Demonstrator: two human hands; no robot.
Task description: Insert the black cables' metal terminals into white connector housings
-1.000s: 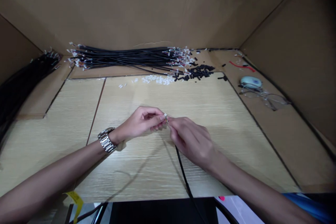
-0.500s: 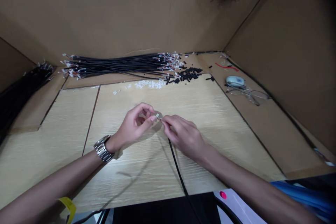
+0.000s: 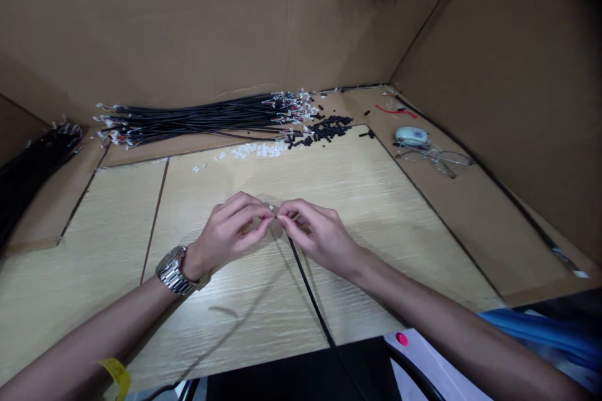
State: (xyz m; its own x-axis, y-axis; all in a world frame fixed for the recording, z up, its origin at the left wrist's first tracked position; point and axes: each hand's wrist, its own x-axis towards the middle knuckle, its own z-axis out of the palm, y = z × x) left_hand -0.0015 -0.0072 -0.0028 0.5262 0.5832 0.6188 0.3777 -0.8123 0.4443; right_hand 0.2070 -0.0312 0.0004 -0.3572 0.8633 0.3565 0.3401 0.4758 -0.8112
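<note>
My left hand [image 3: 230, 232], with a metal watch [image 3: 172, 269] on its wrist, pinches a small white connector [image 3: 271, 208] between thumb and fingertips. My right hand [image 3: 316, 235] meets it fingertip to fingertip and holds the end of a black cable [image 3: 308, 285]. The cable runs back over the wooden worktop [image 3: 385, 200] toward me and off its front edge. Both hands hover just above the middle of the worktop.
At the back lie a bundle of black cables [image 3: 197, 118], a scatter of white connectors [image 3: 256, 150] and a pile of small black sleeves [image 3: 324, 128]. Glasses [image 3: 435, 158] and a pale oval object [image 3: 411, 135] sit at the right. Cardboard walls [image 3: 508, 75] enclose the area.
The view has shifted, so everything sits further left in the picture. My hands stay joined at the fingertips on the connector and cable end, with the left fingers curled a little differently.
</note>
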